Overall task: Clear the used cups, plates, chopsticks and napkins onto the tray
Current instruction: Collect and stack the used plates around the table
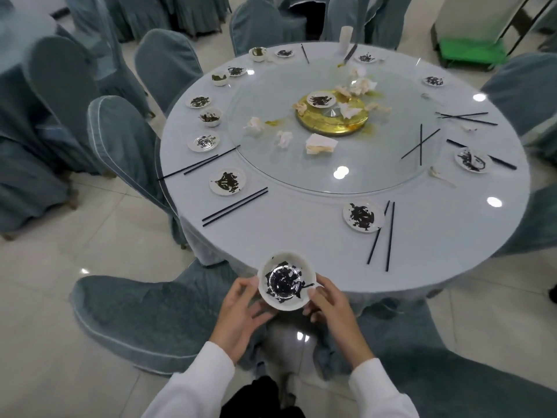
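Both my hands hold a white bowl point(286, 282) smeared with dark sauce, just off the near edge of the round table point(301, 236). My left hand point(241, 309) grips its left side and my right hand point(328, 306) grips its right side. Several dirty small plates ring the table, such as one plate point(363, 217) near me and another plate point(227, 181) to the left. Black chopsticks point(235, 206) lie in pairs between them. Crumpled napkins point(321, 143) lie on the glass turntable point(331, 176). No tray shows.
Chairs in grey-blue covers surround the table, one chair point(144, 315) close at my left and another chair point(452, 372) at my right. A gold centre disc point(331, 123) holds a plate. Small dirty bowls point(211, 117) stand at far left. A green cart point(470, 52) stands at far right.
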Motion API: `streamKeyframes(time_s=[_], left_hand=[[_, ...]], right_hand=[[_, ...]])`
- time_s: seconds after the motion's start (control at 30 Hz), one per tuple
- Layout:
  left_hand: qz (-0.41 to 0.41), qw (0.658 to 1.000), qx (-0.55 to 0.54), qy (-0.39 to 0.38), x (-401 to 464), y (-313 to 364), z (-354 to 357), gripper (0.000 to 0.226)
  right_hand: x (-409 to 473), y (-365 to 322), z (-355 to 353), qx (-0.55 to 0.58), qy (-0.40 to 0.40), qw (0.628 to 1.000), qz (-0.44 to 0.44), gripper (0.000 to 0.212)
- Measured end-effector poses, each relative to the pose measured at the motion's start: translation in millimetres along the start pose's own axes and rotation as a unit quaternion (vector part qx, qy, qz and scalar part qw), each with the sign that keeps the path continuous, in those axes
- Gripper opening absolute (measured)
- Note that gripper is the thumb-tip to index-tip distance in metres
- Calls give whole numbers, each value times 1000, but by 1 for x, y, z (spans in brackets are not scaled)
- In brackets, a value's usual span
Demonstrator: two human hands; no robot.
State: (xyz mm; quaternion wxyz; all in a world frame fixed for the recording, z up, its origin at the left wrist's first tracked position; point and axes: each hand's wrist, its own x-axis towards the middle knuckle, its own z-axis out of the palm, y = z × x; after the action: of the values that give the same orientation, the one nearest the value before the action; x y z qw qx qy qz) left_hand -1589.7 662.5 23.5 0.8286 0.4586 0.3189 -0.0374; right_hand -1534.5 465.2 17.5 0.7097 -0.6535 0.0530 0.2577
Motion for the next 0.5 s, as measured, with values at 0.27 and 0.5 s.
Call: streamKeyframes(time_s=[0.27, 0.5], left_hand=[[28, 999, 25, 18, -31, -6, -16, 39], [58, 996, 4, 63, -51, 8, -38, 30]], right_hand=[[-12, 1, 16, 10, -6, 1000, -24, 22], [-6, 4, 49, 19, -37, 999, -24, 31]])
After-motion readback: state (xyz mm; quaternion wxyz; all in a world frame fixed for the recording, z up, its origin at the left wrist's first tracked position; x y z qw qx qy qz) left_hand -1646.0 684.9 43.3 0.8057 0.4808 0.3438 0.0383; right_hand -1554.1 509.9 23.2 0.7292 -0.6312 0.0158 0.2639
